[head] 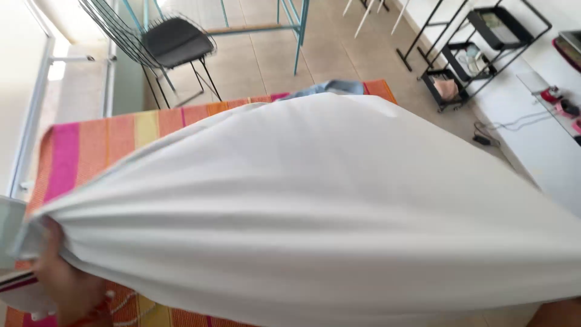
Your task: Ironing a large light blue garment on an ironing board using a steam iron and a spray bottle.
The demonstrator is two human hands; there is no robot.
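Note:
A large white cloth (pixel 327 206) billows across most of the view, stretched from lower left to the right edge. My left hand (pixel 63 275) grips its bunched left end, fingers closed around the gathered fabric. Only a sliver of my right hand (pixel 561 313) shows at the bottom right corner, just under the cloth's lower edge; its fingers are hidden. Beneath the cloth lies a striped orange, pink and yellow cover (pixel 91 145) on a flat surface.
A blue garment (pixel 331 88) lies at the striped cover's far edge. Beyond it stand a black wire chair (pixel 175 42) and a teal-framed table (pixel 290 24) on the tiled floor. A black shelf rack (pixel 478 54) and a white counter (pixel 544 151) with small items are on the right.

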